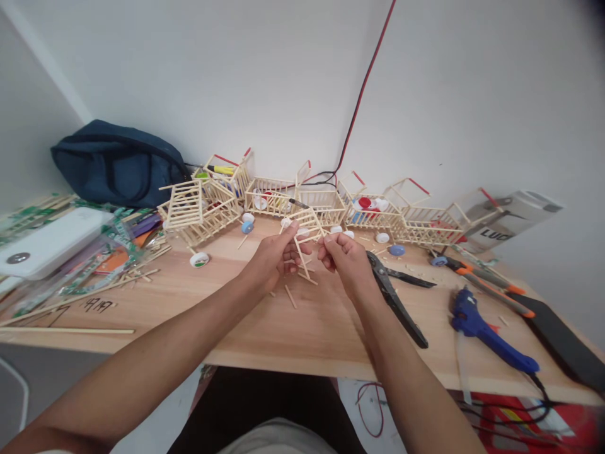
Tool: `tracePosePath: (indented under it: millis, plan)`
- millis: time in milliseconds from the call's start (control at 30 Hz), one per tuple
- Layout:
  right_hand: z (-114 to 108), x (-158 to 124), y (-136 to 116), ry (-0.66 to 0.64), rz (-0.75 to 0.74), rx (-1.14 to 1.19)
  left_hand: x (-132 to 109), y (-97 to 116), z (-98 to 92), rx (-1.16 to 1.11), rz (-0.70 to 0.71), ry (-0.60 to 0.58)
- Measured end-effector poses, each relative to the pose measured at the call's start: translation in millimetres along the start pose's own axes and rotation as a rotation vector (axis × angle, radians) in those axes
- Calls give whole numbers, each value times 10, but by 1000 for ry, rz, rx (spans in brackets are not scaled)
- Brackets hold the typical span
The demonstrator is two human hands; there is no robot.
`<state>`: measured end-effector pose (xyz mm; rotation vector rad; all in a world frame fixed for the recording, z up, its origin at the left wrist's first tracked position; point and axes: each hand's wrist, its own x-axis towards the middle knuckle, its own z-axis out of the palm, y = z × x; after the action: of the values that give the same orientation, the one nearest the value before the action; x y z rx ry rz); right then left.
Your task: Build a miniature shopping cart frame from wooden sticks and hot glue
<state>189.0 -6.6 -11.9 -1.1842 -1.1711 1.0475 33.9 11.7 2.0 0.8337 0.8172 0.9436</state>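
Note:
Between my two hands, above the table, is a small frame of thin wooden sticks (306,222) with a slatted top and sticks reaching downward. My left hand (276,255) grips its left side, thumb on top and fingers curled beneath. My right hand (344,252) is closed in a pinch at the frame's right corner; whether a separate small stick is also in those fingers is too small to tell. Under the frame a few short loose sticks (290,297) lie on the wooden table (302,334).
Stick-built miniature carts (203,211) line the wall, with bottle caps (247,227) before them. To the right lie black-handled pliers (397,299), a blue glue gun (486,331) and orange-handled pliers (491,287). A white power bank (54,243) and blue bag (118,164) are left.

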Motion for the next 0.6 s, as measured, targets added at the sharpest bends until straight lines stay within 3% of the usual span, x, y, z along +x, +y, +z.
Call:
tracePosePath:
  millis: [300,600]
  plan:
    - [-8,-12,-16,-5,-11,-14,-45,-6,-6,138,50,-14]
    - [15,-10,-5,-10,-10,-20,13,-62,-45,120,88,7]
